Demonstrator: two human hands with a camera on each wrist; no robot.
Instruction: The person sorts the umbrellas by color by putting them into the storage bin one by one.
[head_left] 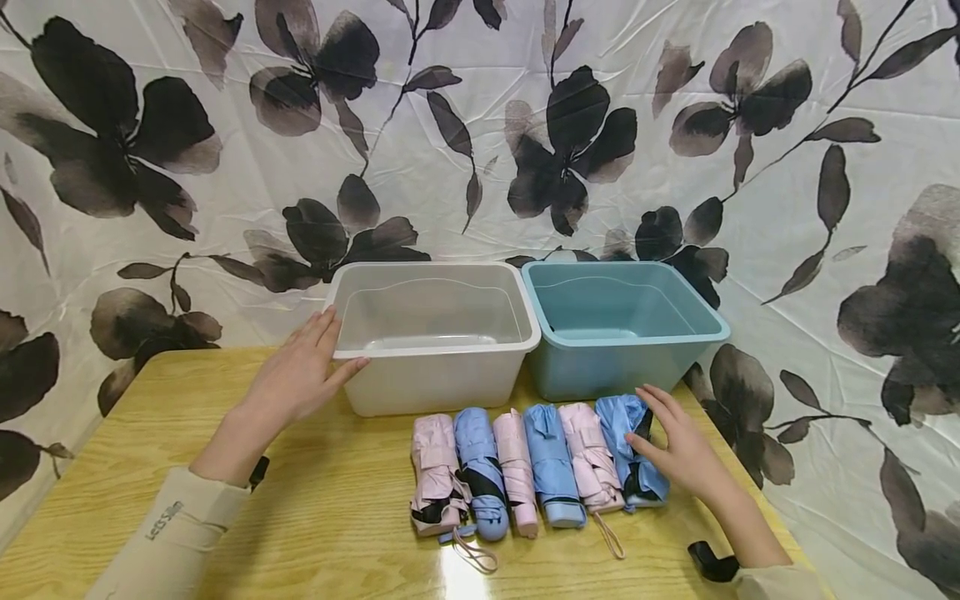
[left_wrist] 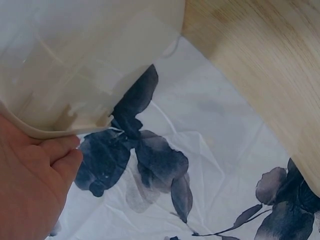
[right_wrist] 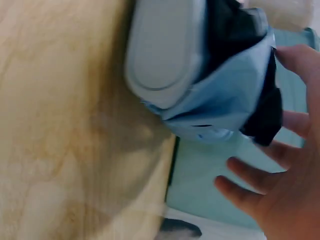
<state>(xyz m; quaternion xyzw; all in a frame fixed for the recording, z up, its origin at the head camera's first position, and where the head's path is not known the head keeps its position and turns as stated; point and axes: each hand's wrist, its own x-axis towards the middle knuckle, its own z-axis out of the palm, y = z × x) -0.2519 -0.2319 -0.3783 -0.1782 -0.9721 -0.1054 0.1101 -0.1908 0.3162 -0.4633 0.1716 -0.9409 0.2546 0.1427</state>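
Left hand: at the left front corner of the white bin, fingers fairly straight and close together along the rim, thumb spread away across the front edge; touching.

Right hand: fingers spread and slightly bent beside the end umbrella, thumb reaching over it; whether the thumb touches is hard to tell.

Umbrellas, six, folded, fabric, roughly cylindrical, side by side on the table in front of the bins. From the left: pink umbrella, creased, black lining showing near its base; blue umbrella, black band of lining, rounded end; slim pink umbrella; broad blue umbrella, strapped round; loose pink umbrella, crumpled, cord loop at its foot; end umbrella, blue, rumpled, black lining exposed, flat pale base.

White bin: smooth, translucent-looking, rectangular, rounded corners, rolled rim.

Blue bin: the same form, opaque, walls tapering downward, just beside the white one.

Table: yellow wood grain, glossy, rounded corner.

Cloth: white, wrinkled, dark floral print, hanging behind.

Sleeves: cream, lettering on the left.
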